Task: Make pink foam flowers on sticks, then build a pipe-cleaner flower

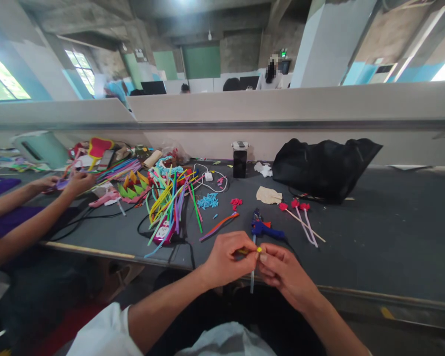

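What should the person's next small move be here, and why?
Probably a light pinch by the right hand on the small bright-yellow piece, steadied by the left hand: both hands' fingertips meet around it, while the blue plastic glue gun lies on the dark grey table just beyond them.

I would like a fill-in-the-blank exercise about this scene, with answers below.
The left hand and right hand meet at a small piece coloured ____.
The glue gun has a handle coloured ____.
The large bag is coloured ____.
Of bag and glue gun, the ____ is nearer the hands.
Missing words: yellow; blue; black; glue gun.
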Motion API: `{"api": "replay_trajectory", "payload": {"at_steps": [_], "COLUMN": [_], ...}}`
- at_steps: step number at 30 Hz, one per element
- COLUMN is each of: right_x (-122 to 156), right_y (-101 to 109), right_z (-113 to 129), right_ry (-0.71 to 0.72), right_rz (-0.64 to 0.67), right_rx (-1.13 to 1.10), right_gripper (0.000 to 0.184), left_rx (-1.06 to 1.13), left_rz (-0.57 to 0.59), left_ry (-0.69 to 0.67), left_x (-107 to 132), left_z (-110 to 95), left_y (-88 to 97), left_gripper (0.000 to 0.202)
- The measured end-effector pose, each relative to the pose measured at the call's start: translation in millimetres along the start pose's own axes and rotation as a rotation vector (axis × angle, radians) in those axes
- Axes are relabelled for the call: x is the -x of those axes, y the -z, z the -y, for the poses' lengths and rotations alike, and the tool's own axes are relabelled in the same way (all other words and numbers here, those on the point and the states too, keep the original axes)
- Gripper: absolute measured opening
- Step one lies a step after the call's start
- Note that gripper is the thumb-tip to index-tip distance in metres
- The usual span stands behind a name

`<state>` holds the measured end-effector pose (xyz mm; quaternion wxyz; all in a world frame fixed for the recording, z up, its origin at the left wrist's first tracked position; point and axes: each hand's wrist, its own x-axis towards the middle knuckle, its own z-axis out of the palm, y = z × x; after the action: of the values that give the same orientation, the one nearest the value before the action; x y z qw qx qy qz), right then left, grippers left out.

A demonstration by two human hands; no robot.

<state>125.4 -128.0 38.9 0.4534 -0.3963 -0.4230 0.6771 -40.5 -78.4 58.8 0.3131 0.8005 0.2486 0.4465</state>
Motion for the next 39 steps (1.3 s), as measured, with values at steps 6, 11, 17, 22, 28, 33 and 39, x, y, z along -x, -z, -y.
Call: {"api": "replay_trajectory", "payload": {"at_steps": [6,11,17,22,28,33,39], "right_x": [-5.6,-9.3,-6.8,-2.7,1.2,5.9,8.7], "right_y": [12.3,16.6,14.7,13.9,12.0,10.6,12.0], "right_z": [13.1,22.8,21.6,22.1,23.1,17.8,15.7], "right_ry": [0.591,1.029,0.674,0.327,0.206,0.324,0.803], "right_rz": [-0.074,0.084,-0.029,-0.017,0.049,-0.008,0.049], "right_rx": [1.021,1.623,1.194,0.809,0.706,0.912,1.270], "right_gripper": [0.021,0.023,0.020,0.022,0.020,0.018,0.016], "left_rx": [0.354,0.552,0.188,-0.416,-0.600,-0.505,-0.162], "left_rz": [0.086,0.186,0.120,0.030,0.121,0.298,0.439], "left_ry": [0.669,0.969,0.574,-0.319,-0.494,-0.359,0.107], "left_x": [-8.6,-14.8,-2.7,12.0,10.3,7.3,5.1], "left_z": [-1.3,0.7,-3.7,1.3,3.7,-5.3,-9.8], "left_y": [-0.6,3.7,6.7,12.3,19.3,21.3,19.6], "left_gripper": [0.015,0.011,0.014,0.017,0.012,0.018,0.007]}}
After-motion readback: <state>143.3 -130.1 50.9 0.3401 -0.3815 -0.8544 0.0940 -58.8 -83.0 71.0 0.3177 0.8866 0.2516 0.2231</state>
